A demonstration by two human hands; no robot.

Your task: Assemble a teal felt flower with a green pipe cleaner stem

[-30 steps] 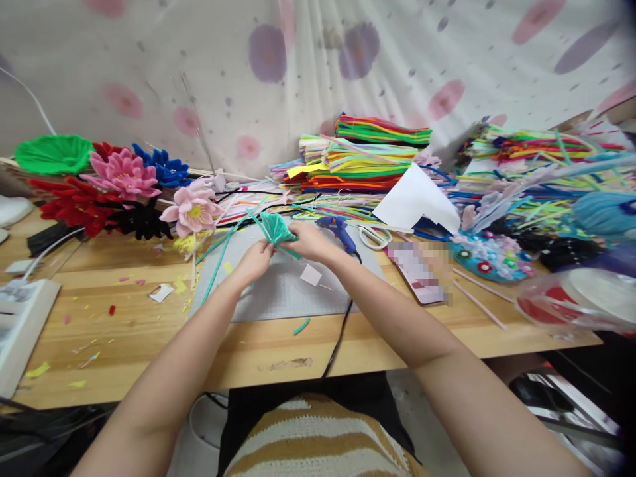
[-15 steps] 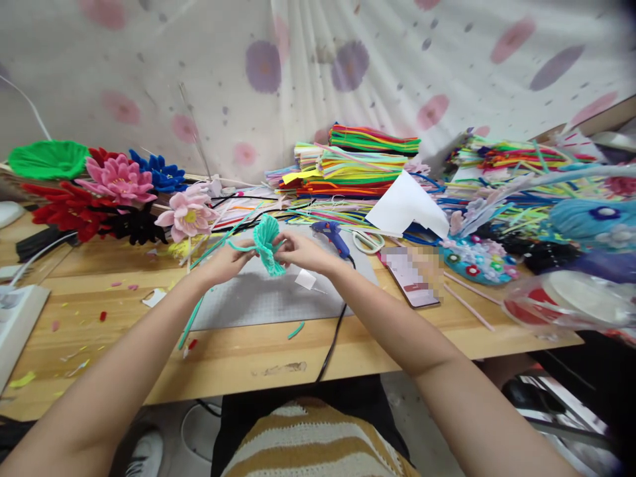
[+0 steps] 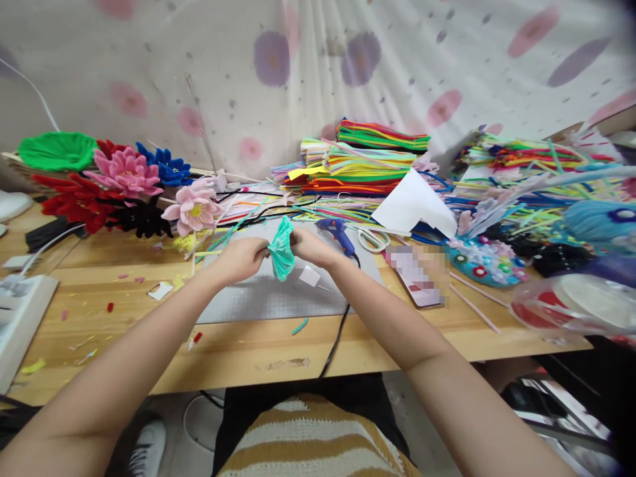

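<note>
A teal pipe-cleaner fan piece [image 3: 282,248] is held upright between both hands above a grey cutting mat [image 3: 278,295]. My left hand [image 3: 240,257] is closed in a fist around its left side, where teal stems trail off toward the back left. My right hand [image 3: 309,246] pinches the piece's right side with closed fingers. Both hands hover just above the mat.
A blue glue gun [image 3: 338,233] with a black cord and scissors [image 3: 375,240] lie behind the right hand. Finished felt flowers [image 3: 124,175] sit at the back left, stacks of coloured pipe cleaners [image 3: 368,159] at the back. A phone [image 3: 415,265] lies to the right, a power strip [image 3: 20,318] at the left.
The teal piece has been turned so its fan stands edge-on between the hands. My left hand has closed round its stems and both hands sit slightly closer together.
</note>
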